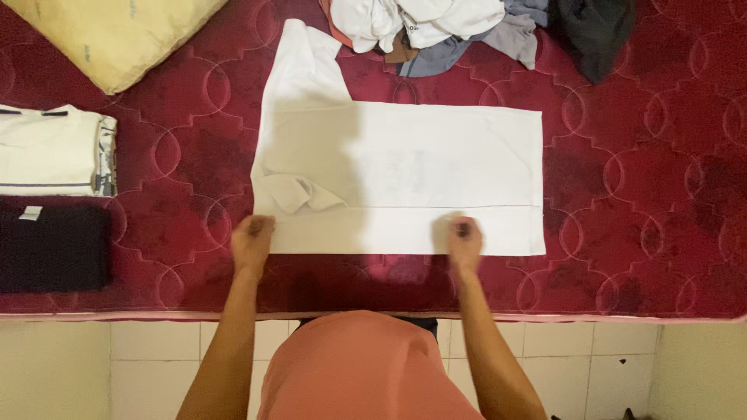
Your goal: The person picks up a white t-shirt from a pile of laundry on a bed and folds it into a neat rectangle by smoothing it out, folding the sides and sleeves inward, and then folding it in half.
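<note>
A white T-shirt (405, 171) lies flat on the red quilted mattress (622, 194), its near side folded in along a straight crease and one sleeve sticking out toward the far left. My left hand (251, 239) rests on the shirt's near-left corner, fingers curled on the cloth. My right hand (464, 237) presses on the near edge about the middle of the shirt, fingers curled on the fabric. Both forearms reach in from the bottom of the view.
A folded white garment (54, 152) and a folded dark garment (50, 245) sit at the left. A yellow pillow (109, 35) lies at the far left. A heap of unfolded clothes (467, 27) lies at the far side. A tiled floor (583, 365) borders the mattress.
</note>
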